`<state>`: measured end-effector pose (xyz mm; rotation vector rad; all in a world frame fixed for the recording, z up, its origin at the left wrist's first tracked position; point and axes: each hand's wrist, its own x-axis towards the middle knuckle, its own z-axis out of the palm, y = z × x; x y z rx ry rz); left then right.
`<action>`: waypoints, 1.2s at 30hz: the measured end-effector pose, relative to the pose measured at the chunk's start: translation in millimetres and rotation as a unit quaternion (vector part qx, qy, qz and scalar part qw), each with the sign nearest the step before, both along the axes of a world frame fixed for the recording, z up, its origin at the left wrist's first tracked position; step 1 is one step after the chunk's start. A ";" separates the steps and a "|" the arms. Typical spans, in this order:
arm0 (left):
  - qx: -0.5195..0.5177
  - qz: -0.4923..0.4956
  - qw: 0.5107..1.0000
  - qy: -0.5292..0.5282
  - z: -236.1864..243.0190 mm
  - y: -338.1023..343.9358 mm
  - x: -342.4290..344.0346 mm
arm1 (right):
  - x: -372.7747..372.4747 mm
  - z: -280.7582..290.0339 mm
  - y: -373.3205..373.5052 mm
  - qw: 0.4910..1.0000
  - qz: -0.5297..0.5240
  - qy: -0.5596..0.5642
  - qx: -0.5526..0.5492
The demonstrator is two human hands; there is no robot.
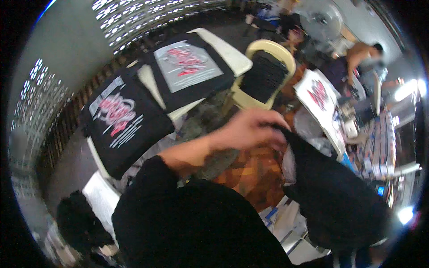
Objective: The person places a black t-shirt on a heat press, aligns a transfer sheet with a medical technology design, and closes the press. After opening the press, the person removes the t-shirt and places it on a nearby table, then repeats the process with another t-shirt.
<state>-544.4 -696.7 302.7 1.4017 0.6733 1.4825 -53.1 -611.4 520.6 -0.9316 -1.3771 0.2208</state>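
Note:
My left hand (252, 129) is in the middle of the view, fingers curled on the upper edge of a piece of black fabric (335, 192) that hangs down to the right. My right hand does not show; the fabric or my dark clothing may hide it. Beyond my left arm, two black printed shirts lie spread on white boards: one with a red and white design (116, 114), the other with a pale grey printed panel (183, 67). A cream plastic chair (281, 53) with a folded black cloth (263, 76) on it stands past my hand.
A white board with a red print (315, 94) is at right. A shirtless person (359, 60) is beside a cluttered bench behind it. A standing fan (321, 20) is at the back. Patterned block walls (129, 20) run along the left. A white slab (98, 196) is at lower left.

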 end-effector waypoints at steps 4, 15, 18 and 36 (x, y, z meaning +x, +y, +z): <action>-0.125 0.395 0.808 0.420 46.4 -112.9 -195.7 | -202.4 17.5 121.9 0.941 0.289 0.004 -0.176; 0.068 0.794 0.568 0.207 207.8 -421.5 -412.4 | -735.0 -23.8 21.1 0.680 0.712 -0.040 -0.170; -0.143 0.826 0.398 0.372 151.9 -467.4 -431.0 | -812.9 -112.7 -15.9 0.682 0.699 -0.030 -0.214; -0.441 0.725 0.358 0.390 -292.2 -469.8 -219.4 | -723.4 -515.5 -8.4 0.572 0.579 -0.579 0.041</action>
